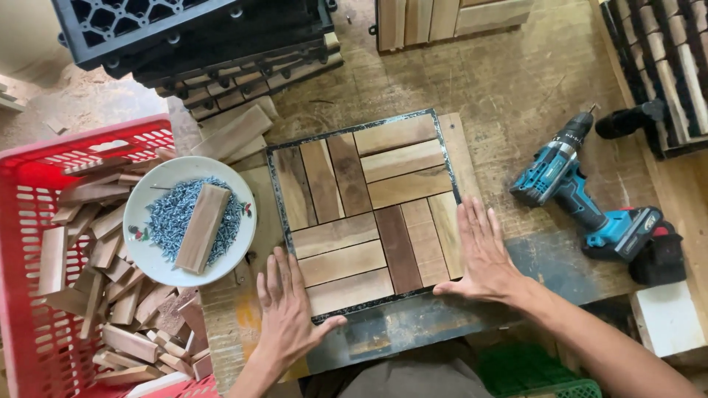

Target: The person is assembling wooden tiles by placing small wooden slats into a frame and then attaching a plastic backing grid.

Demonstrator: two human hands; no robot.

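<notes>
1. At centre of the worn workbench [516, 81]: a square wooden tile [369, 214] lies flat, slats set in four blocks of alternating direction, seated in a dark metal frame [272, 193]. Its far edge is clear, with bare bench beyond it; its near edge runs close to the bench front.
2. Left: a red plastic crate [29, 184] full of short wood offcuts, its rim near the tile's left side.
3. Far left: a stack of black grid-backed tiles [199, 44], well apart from the work.
4. Right: a teal cordless drill [582, 199] lying on its side, apart from the tile, with open bench between them.
5. A white dish [140, 236] of screws, with a wood slat [200, 227] resting on the screws, just beside the frame's left edge.
6. Right hand [483, 254]: flat, fingers spread, pressed against the tile's right edge near the front corner.
7. Left hand [286, 309]: flat, fingers spread, at the front-left corner, thumb along the near edge.
</notes>
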